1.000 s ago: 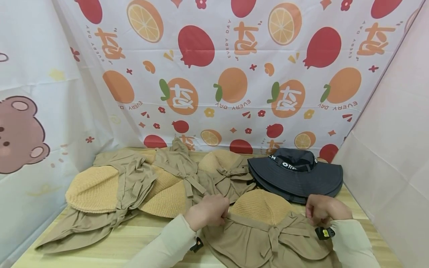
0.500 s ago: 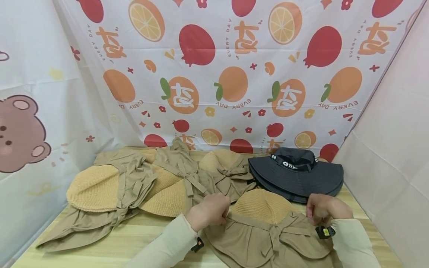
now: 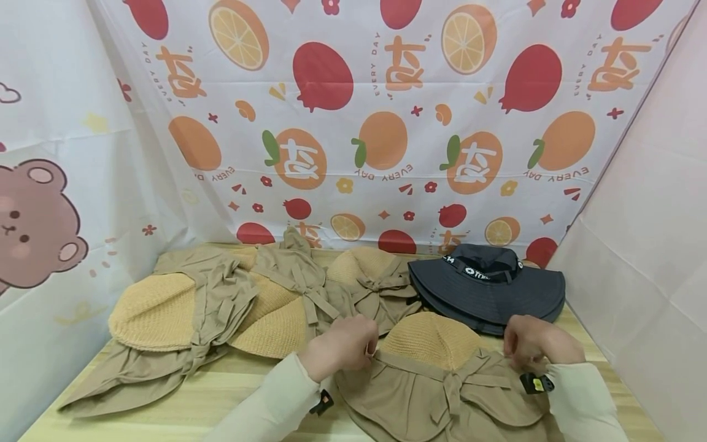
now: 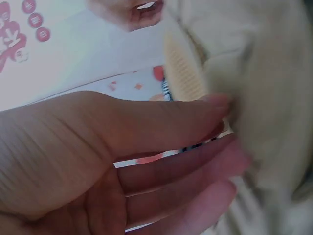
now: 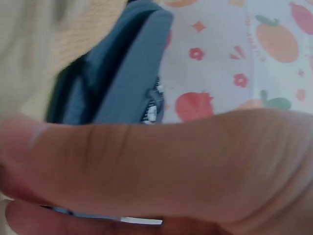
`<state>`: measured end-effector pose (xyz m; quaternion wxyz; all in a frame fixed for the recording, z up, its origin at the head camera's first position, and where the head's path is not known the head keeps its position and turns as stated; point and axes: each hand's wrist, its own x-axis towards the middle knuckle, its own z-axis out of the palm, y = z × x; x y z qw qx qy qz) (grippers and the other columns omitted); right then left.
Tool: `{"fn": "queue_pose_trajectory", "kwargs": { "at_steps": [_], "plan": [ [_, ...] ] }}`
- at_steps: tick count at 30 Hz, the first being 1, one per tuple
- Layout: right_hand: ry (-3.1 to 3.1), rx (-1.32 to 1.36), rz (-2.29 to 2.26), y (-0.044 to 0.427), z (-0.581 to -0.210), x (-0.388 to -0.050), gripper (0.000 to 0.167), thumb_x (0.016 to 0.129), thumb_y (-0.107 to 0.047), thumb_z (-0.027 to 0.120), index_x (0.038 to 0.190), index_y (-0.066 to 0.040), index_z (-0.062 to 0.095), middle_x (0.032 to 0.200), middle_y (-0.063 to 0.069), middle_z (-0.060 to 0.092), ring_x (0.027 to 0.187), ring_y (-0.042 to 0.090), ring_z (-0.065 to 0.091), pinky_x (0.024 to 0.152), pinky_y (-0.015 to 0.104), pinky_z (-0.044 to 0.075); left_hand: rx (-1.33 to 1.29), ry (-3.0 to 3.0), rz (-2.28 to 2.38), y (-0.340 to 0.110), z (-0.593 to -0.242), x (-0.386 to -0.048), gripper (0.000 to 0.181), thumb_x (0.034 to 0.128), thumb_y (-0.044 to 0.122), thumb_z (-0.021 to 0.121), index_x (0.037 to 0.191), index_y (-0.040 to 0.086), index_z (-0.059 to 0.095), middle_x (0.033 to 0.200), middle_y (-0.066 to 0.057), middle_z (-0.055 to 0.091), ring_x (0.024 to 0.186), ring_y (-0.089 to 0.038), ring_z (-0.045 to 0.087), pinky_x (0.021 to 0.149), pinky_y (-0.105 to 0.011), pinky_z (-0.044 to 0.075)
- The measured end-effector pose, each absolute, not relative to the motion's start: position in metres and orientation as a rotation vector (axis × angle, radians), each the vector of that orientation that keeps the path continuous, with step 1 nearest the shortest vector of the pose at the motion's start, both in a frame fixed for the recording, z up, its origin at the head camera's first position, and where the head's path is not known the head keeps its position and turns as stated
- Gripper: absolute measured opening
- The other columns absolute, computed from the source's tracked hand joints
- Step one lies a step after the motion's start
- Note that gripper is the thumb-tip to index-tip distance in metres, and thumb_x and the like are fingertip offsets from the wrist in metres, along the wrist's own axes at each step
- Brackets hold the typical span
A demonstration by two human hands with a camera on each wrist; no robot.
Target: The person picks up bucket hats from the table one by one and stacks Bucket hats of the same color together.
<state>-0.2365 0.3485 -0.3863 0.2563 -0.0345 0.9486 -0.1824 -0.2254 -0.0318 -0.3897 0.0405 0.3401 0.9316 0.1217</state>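
A sun hat (image 3: 409, 393) with a straw crown and a khaki cloth brim tied in a bow lies low at the front right in the head view. My left hand (image 3: 345, 347) pinches the left side of its brim between thumb and fingers; the left wrist view shows the thumb (image 4: 166, 120) against blurred khaki cloth. At the other side, my right hand (image 3: 541, 344) pinches the brim's right edge. In the right wrist view the thumb (image 5: 122, 166) meets pale cloth at the left border. The front of the brim runs out of the head view.
Several like straw-and-khaki hats (image 3: 157, 313) lie overlapping along the left and back of the wooden table (image 3: 265, 393). Dark wide-brimmed hats (image 3: 491, 294), stacked, sit at the back right. Printed cloth (image 3: 342, 141) hangs behind, with pale cloth walls on both sides.
Both hands have risen very slightly, still pinching the sun hat's brim. The other hats have not moved.
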Motion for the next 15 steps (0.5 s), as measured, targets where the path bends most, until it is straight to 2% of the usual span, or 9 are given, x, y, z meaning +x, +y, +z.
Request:
{"fn": "queue_pose_trajectory", "kwargs": {
  "at_steps": [3,7,10,15],
  "plan": [
    [2.657,-0.244,-0.402,0.347,-0.377,-0.238,0.022,0.082,0.000,0.080,0.102,-0.004,0.073,0.090,0.003,0.068,0.077,0.016,0.059,0.066,0.033,0.052,1.009,2.846,0.488,-0.041,-0.378,-0.228,0.018,0.0707,-0.008,0.075,0.066,0.009,0.069,0.064,0.004,0.055,0.057,-0.007,0.040,0.049,-0.024,0.035],
    [2.701,-0.391,-0.404,0.346,-0.367,-0.236,0.033,0.082,-0.006,0.083,0.113,0.002,0.072,0.088,0.002,0.071,0.081,0.013,0.064,0.074,0.035,0.056,0.891,2.898,0.558,-0.060,-0.360,-0.234,0.009,0.0758,-0.001,0.081,0.080,0.004,0.074,0.075,0.000,0.064,0.068,-0.014,0.055,0.061,-0.033,0.049],
    [2.695,-0.424,-0.441,0.343,-0.363,-0.233,0.035,0.084,-0.008,0.082,0.116,0.002,0.071,0.086,-0.001,0.070,0.079,0.011,0.063,0.074,0.034,0.055,0.784,2.957,0.514,-0.078,-0.348,-0.239,0.026,0.0755,0.009,0.089,0.098,0.005,0.077,0.098,-0.009,0.074,0.090,-0.023,0.068,0.081,-0.044,0.057],
    [2.652,-0.417,-0.509,0.339,-0.360,-0.230,0.038,0.088,-0.010,0.080,0.122,0.003,0.068,0.088,0.000,0.070,0.082,0.011,0.064,0.075,0.034,0.055,0.671,2.960,0.505,-0.109,-0.339,-0.244,0.030,0.0790,0.004,0.085,0.107,0.003,0.074,0.108,-0.013,0.072,0.099,-0.028,0.068,0.086,-0.046,0.057]
  ]
}}
